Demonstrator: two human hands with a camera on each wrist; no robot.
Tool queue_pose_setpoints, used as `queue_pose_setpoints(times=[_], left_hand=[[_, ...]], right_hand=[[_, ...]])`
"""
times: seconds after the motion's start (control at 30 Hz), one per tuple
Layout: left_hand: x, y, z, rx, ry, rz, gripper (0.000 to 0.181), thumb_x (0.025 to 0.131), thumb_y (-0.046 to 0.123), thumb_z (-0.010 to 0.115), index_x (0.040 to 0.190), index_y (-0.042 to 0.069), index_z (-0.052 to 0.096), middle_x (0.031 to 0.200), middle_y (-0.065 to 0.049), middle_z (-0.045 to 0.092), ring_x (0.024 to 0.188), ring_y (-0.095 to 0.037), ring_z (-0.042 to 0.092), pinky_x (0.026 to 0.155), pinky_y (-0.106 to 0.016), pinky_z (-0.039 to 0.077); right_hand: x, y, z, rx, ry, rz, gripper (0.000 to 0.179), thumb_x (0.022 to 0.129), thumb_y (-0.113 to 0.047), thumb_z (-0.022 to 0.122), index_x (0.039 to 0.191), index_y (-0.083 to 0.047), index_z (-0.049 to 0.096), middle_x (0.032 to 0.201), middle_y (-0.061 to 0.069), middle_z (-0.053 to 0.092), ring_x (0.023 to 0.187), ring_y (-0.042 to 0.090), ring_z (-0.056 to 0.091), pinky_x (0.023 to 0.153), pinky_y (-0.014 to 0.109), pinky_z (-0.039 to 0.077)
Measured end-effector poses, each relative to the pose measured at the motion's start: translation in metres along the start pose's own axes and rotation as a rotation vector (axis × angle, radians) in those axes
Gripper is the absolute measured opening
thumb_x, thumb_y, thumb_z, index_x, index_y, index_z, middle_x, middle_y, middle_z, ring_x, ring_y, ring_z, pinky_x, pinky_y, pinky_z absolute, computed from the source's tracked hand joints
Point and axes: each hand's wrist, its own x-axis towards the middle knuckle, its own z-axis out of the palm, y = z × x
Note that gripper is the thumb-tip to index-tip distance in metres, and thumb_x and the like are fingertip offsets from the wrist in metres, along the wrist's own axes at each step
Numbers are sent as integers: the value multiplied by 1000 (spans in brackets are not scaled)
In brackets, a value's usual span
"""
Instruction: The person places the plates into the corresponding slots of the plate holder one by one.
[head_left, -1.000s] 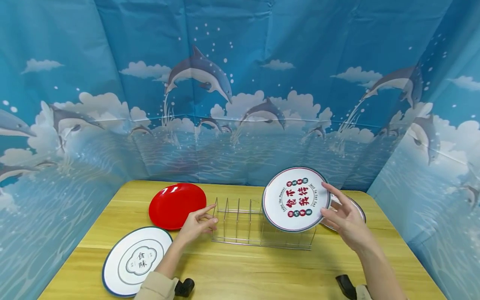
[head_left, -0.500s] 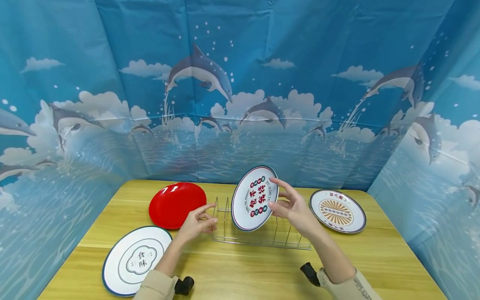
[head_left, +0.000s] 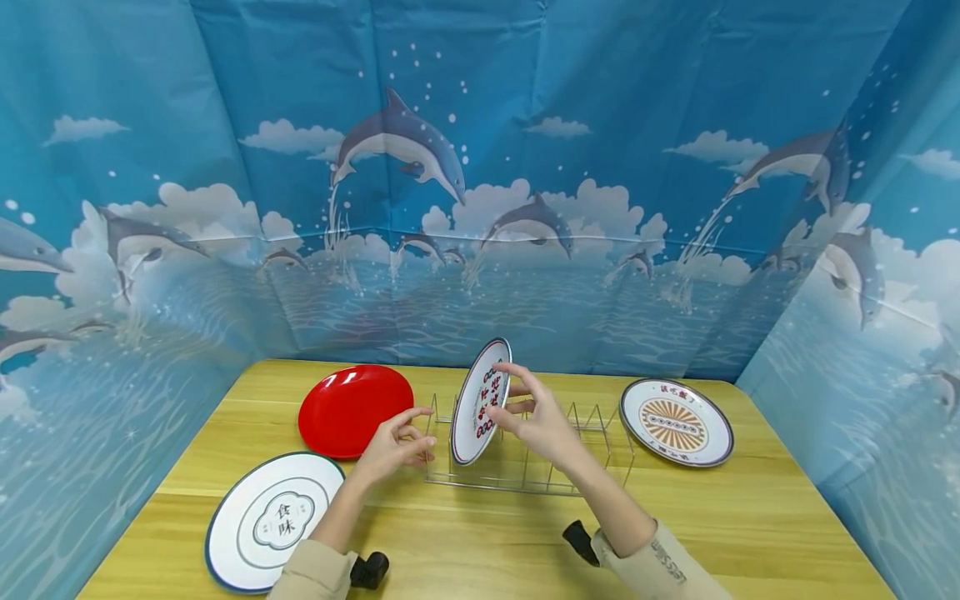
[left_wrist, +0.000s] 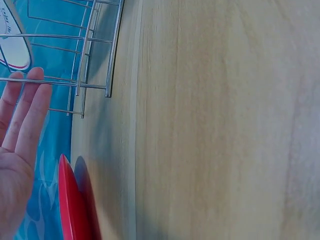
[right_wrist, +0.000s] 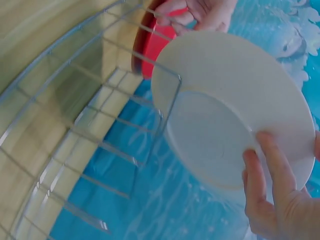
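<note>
White plate with red lettering [head_left: 472, 406] pinched by the right hand [head_left: 543, 432]: thumb laid on the printed face, fingers spread over the plain underside. Plate tilted near upright, just left of those fingers, at the left part of the wire rack [head_left: 502, 487]; whether wire is touched by the lower rim cannot be told.

Rack's left end touched by the left hand [head_left: 392, 448], its fingers nearly straight; thumb's part in this unclear. Red plate [head_left: 352, 412] noted beyond and left of the left fingertips; plate with sunburst pattern [head_left: 675, 422] well to the right of the right fingers.

Handling, judged by look: stiff, fairly light, smooth enough to be slippery if wet; rim possibly chipped if knocked on wire. Best held by the upper right edge, thumb and fingers on opposite faces, lower rim left free of fingers.
</note>
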Motion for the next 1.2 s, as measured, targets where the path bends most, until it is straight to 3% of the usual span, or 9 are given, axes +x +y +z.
queue_pose_setpoints(times=[0.27, 0.37, 0.47, 0.67, 1.0, 1.2], left_hand=[[0, 0, -1, -10, -11, -13, 56, 86, 9, 63, 134, -4, 38, 89, -37, 57, 81, -49, 61, 72, -51, 53], [0, 1, -2, -11, -13, -13, 56, 86, 9, 63, 134, -4, 37, 90, -38, 56, 81, -48, 61, 72, -51, 52], [0, 1, -2, -6, -20, -7, 56, 86, 10, 63, 134, -4, 37, 90, -38, 56, 82, -48, 61, 73, -51, 52], [-1, 0, -1, -1, -22, -4, 57, 86, 9, 63, 135, -3, 36, 91, -39, 55, 84, -51, 59, 74, -50, 52], [-4, 2, -1, -2, -12, -7, 57, 86, 9, 63, 135, -4, 36, 91, -39, 55, 83, -50, 60, 73, -49, 53], [-2, 0, -1, -20, -23, -17, 57, 86, 7, 62, 136, -3, 35, 93, -41, 54, 85, -52, 59, 74, -49, 53]], right_hand=[[2, 12, 23, -6, 69, -2, 61, 81, -1, 67, 135, -16, 43, 108, 26, 52, 85, 33, 62, 65, 33, 56], [-3, 5, 30, -3, 87, 9, 59, 80, 2, 66, 134, -13, 45, 109, 27, 52, 86, 35, 62, 67, 41, 56], [-9, -4, 36, -29, 118, 18, 56, 79, 4, 66, 131, -10, 48, 111, 28, 52, 87, 38, 60, 65, 41, 56], [-12, 0, 43, -78, 115, -11, 54, 79, 1, 67, 128, -10, 50, 116, 25, 50, 90, 36, 60, 65, 31, 56], [-11, 5, 44, -135, 89, -63, 56, 80, -1, 67, 132, -7, 46, 120, 26, 47, 93, 36, 58, 71, 37, 55], [-9, 18, 24, -62, 102, -23, 68, 82, -7, 67, 141, -20, 34, 122, 23, 48, 99, 38, 58, 72, 38, 55]])
